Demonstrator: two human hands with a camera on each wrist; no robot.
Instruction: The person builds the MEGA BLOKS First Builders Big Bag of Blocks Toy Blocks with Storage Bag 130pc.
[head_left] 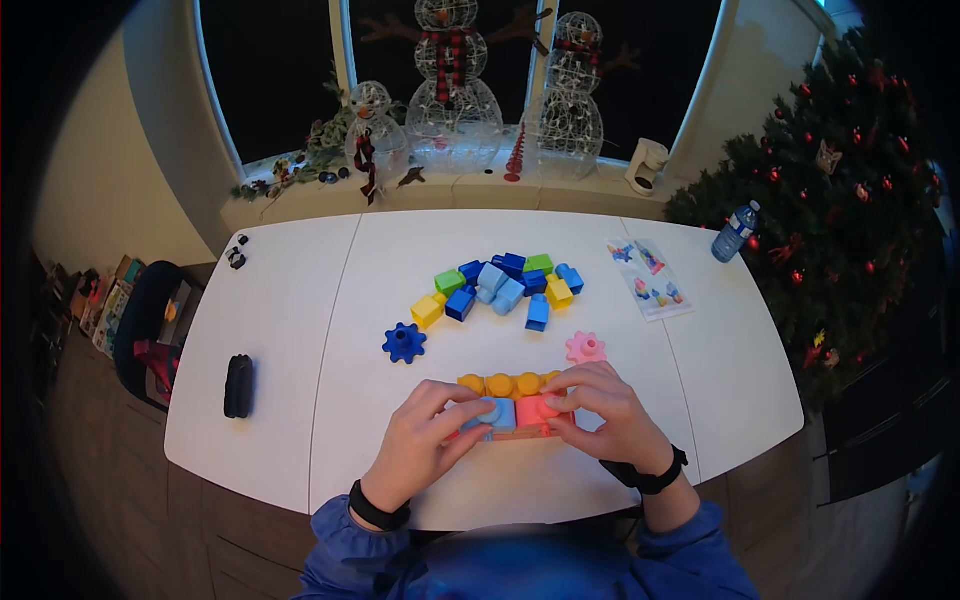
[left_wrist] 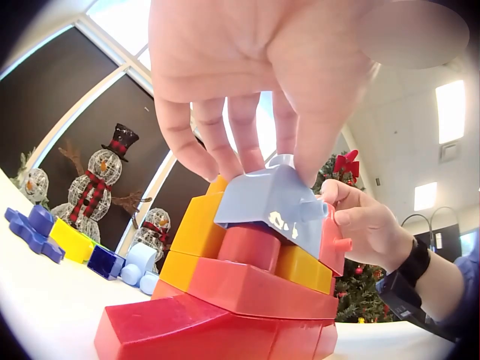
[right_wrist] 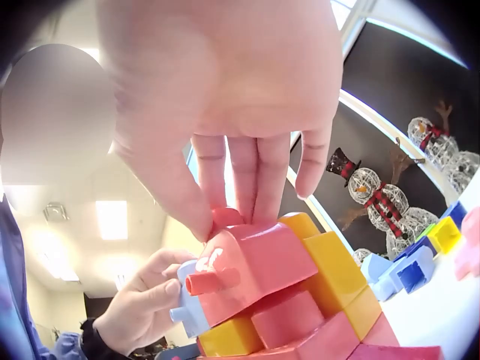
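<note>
Pale-blue block [left_wrist: 259, 199] — beside pink block [right_wrist: 274, 259]

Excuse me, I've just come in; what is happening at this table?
Someone is handling toy building blocks. Their left hand pinches a light blue block and their right hand pinches a coral block, side by side on a stack of red and yellow blocks. In the wrist views, neither looks fully pressed down. Farther out on the white table lie loose blocks, a blue gear-shaped piece and a pink gear-shaped piece.
</note>
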